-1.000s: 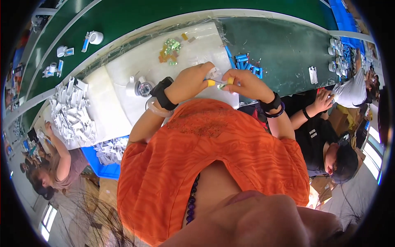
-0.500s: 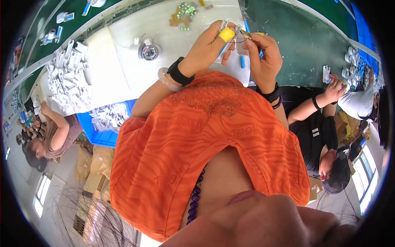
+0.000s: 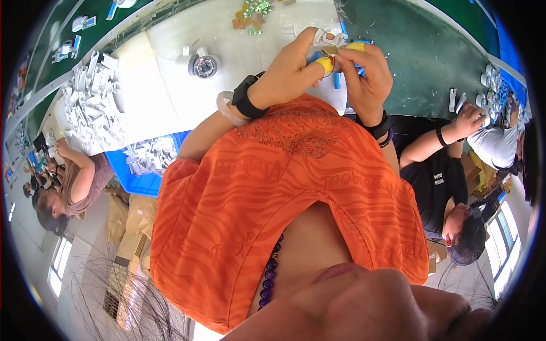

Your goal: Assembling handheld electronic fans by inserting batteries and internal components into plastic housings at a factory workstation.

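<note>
Yellow covers (image 3: 326,65) wrap a digit on each hand, and in the head view both hands meet near the far edge of the pale surface (image 3: 176,91). The left hand (image 3: 287,74) is curled around a white plastic casing (image 3: 330,37), its thumb pressed inward. The right hand (image 3: 369,77) has thumb and forefinger pinched together, apparently on a small board (image 3: 330,51) just beside the casing; the other fingers are hard to make out.

The piece looks partway assembled: the board appears to be outside the casing, though the grip hides how they join. Loose green boards (image 3: 259,7) and heaped white casings (image 3: 94,108) lie apart, unjoined.

Both forearms reach forward, the left slanting up and rightward, the right bent more steeply upright, fingertips nearly touching. A round white unit (image 3: 204,66) sits left of the hands.
</note>
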`<state>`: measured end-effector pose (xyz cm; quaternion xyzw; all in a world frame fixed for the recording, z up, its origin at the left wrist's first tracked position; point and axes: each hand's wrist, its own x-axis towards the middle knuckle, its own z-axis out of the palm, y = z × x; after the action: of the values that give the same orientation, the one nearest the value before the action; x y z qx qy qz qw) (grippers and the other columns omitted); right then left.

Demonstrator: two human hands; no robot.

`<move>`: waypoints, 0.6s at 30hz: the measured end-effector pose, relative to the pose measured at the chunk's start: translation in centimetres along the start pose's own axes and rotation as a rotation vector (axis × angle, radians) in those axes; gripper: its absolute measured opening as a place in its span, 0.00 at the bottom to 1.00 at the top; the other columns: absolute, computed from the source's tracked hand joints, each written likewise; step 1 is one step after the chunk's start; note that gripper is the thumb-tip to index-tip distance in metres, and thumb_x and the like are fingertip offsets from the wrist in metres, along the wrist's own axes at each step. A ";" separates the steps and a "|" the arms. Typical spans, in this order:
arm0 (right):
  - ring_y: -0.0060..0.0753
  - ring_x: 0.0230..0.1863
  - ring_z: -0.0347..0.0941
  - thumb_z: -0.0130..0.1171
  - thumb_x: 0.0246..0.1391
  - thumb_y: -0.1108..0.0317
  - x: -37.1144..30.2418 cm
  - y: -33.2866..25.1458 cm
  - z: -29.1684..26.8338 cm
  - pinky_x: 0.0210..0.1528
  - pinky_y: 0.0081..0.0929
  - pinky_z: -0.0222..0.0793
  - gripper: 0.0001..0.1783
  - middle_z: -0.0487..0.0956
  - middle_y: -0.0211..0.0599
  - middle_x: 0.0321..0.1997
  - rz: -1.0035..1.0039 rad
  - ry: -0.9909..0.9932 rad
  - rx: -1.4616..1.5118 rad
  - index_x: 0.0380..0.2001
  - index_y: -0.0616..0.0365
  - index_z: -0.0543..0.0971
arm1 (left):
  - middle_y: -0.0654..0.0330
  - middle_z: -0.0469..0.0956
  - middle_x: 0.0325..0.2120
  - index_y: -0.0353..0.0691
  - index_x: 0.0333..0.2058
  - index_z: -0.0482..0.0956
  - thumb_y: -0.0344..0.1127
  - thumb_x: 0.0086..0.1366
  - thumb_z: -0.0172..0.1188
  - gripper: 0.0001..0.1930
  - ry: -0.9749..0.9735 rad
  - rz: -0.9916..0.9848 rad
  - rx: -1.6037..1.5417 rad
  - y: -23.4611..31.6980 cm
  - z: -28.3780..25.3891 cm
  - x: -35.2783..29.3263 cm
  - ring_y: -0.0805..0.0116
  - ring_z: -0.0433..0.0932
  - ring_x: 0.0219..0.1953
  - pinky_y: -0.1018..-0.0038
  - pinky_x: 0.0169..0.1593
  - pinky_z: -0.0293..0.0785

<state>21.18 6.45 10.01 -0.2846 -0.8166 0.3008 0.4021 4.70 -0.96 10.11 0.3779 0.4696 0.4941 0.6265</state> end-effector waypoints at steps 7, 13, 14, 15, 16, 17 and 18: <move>0.33 0.32 0.74 0.67 0.43 0.80 -0.4 0.5 0.1 0.31 0.23 0.71 0.12 0.75 0.39 0.33 0.044 -0.007 0.045 0.35 0.58 0.81 | 0.58 0.72 0.40 0.37 0.56 0.61 0.25 0.61 0.46 0.22 -0.008 0.019 0.113 -0.1 0.0 0.0 0.76 0.71 0.34 0.78 0.34 0.73; 0.33 0.33 0.73 0.67 0.43 0.80 -0.3 0.3 0.3 0.32 0.24 0.70 0.12 0.76 0.38 0.33 0.011 0.019 0.018 0.34 0.58 0.81 | 0.59 0.72 0.39 0.37 0.56 0.62 0.25 0.61 0.46 0.22 0.032 0.155 0.225 -1.1 0.1 0.2 0.77 0.70 0.34 0.80 0.34 0.73; 0.34 0.33 0.73 0.67 0.43 0.80 -0.2 0.2 0.3 0.33 0.25 0.69 0.12 0.76 0.37 0.32 0.001 0.015 0.014 0.33 0.58 0.81 | 0.59 0.72 0.39 0.37 0.56 0.62 0.25 0.61 0.46 0.22 0.031 0.154 0.225 -1.0 0.1 0.1 0.77 0.70 0.34 0.80 0.34 0.73; 0.35 0.34 0.72 0.67 0.43 0.80 -0.1 0.1 0.4 0.34 0.26 0.68 0.11 0.77 0.37 0.31 -0.010 0.009 0.010 0.33 0.58 0.81 | 0.55 0.73 0.35 0.34 0.51 0.63 0.29 0.61 0.50 0.19 0.046 0.148 0.154 -0.9 0.1 0.0 0.71 0.70 0.31 0.76 0.33 0.71; 0.35 0.34 0.72 0.67 0.43 0.80 0.0 0.0 0.4 0.34 0.26 0.68 0.11 0.77 0.37 0.31 -0.008 0.009 0.010 0.33 0.58 0.81 | 0.52 0.73 0.31 0.31 0.46 0.65 0.32 0.61 0.54 0.17 0.061 0.143 0.084 -0.7 0.1 0.0 0.66 0.70 0.28 0.72 0.32 0.69; 0.35 0.34 0.72 0.67 0.43 0.80 0.0 -0.1 0.4 0.35 0.26 0.68 0.11 0.77 0.36 0.31 -0.001 0.006 0.008 0.33 0.57 0.80 | 0.52 0.73 0.31 0.31 0.46 0.65 0.32 0.61 0.54 0.17 0.061 0.142 0.084 -0.6 0.1 0.0 0.66 0.70 0.28 0.72 0.32 0.69; 0.36 0.34 0.72 0.67 0.43 0.79 0.0 -0.2 0.4 0.36 0.27 0.67 0.11 0.77 0.35 0.30 0.007 0.002 0.005 0.33 0.57 0.80 | 0.51 0.73 0.31 0.31 0.47 0.65 0.31 0.61 0.54 0.18 0.050 0.172 0.105 -0.4 0.1 0.0 0.66 0.72 0.29 0.72 0.33 0.70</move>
<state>20.80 6.21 9.92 -0.2867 -0.8145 0.3037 0.4028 4.89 -1.05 9.71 0.4367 0.4760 0.5300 0.5494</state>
